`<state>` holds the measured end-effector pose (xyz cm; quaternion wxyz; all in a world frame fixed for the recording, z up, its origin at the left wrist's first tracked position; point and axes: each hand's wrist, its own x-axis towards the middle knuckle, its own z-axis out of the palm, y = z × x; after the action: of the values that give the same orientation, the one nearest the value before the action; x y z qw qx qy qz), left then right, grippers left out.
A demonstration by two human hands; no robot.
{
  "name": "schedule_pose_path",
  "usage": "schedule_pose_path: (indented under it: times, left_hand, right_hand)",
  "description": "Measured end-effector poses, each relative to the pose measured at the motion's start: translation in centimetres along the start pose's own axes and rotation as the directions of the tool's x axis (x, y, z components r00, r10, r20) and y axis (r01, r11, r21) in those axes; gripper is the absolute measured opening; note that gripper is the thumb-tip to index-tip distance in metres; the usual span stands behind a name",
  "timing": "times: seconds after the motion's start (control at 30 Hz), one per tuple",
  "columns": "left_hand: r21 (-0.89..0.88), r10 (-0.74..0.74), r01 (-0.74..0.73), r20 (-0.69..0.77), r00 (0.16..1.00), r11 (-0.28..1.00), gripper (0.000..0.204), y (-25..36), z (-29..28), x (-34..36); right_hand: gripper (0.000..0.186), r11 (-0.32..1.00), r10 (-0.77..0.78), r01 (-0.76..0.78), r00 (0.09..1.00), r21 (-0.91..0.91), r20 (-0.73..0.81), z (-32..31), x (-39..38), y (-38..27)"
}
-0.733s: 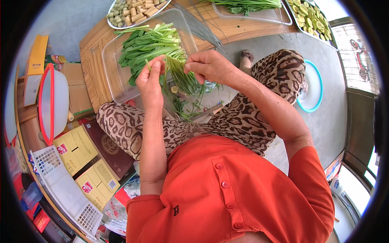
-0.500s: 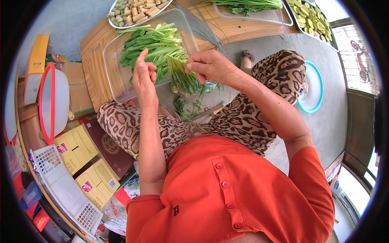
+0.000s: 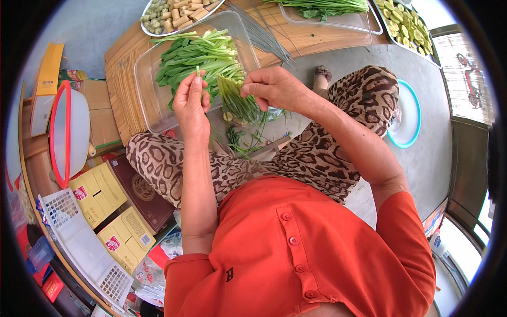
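My left hand (image 3: 192, 108) is raised beside the tub, fingers closed, pinching a thin green stalk (image 3: 198, 71) whose pale tip pokes up past the thumb. My right hand (image 3: 277, 89) is closed at the upper right edge of a flat fan of green chives (image 3: 238, 100). The fan hangs down and to the left of it, between my knees. Whether a skewer runs through the chives is hidden by my fingers. Behind both hands, a clear plastic tub (image 3: 142, 87) holds a heap of leafy greens (image 3: 185, 58) with pale stems.
Thin grey skewers (image 3: 266, 39) lie on the wooden table (image 3: 119, 68). Further back are a plate of rolled pieces (image 3: 182, 13), a second tub of greens (image 3: 327, 8) and a tray of green slices (image 3: 409, 26). Loose trimmings (image 3: 245, 141) lie below the chives. Yellow boxes (image 3: 100, 193) stand left.
My left hand's fingers, stretched upward before, have closed in a pinch, and a stalk tip now shows above them. My right hand and the chives have barely moved.
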<state>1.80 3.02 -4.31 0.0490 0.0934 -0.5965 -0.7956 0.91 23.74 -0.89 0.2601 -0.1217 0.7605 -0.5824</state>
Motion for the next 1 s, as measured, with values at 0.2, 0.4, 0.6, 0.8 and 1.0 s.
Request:
schedule_pose_path:
  times: [0.2, 0.4, 0.6, 0.8, 1.0]
  left_hand:
    - [-0.055, -0.021, 0.020, -0.014, 1.000, 0.998, 0.023, -0.22, -0.07, 0.06]
    - [-0.070, -0.021, 0.019, -0.018, 1.000, 0.997, 0.022, -0.35, -0.02, 0.19]
    - [-0.049, 0.006, -0.007, -0.034, 0.999, 0.999, 0.021, -0.28, -0.03, 0.19]
    - [-0.016, 0.016, -0.016, -0.029, 0.999, 1.000, 0.023, -0.44, -0.39, 0.37]
    - [0.000, 0.010, -0.010, -0.025, 1.000, 1.000, 0.023, -0.14, -0.37, 0.30]
  right_hand:
    - [0.020, 1.000, -0.005, 0.005, 1.000, 0.012, 0.008, 0.11, 0.05, -0.07]
    - [0.021, 1.000, -0.008, 0.008, 1.000, 0.002, 0.003, 0.06, -0.01, -0.01]
    - [0.021, 1.000, -0.007, 0.007, 1.000, -0.014, 0.002, 0.03, -0.02, -0.02]
    - [0.021, 1.000, -0.008, 0.008, 1.000, -0.012, -0.002, 0.06, -0.04, 0.11]
    - [0.021, 1.000, 0.003, -0.003, 1.000, -0.008, 0.002, 0.06, -0.06, 0.02]
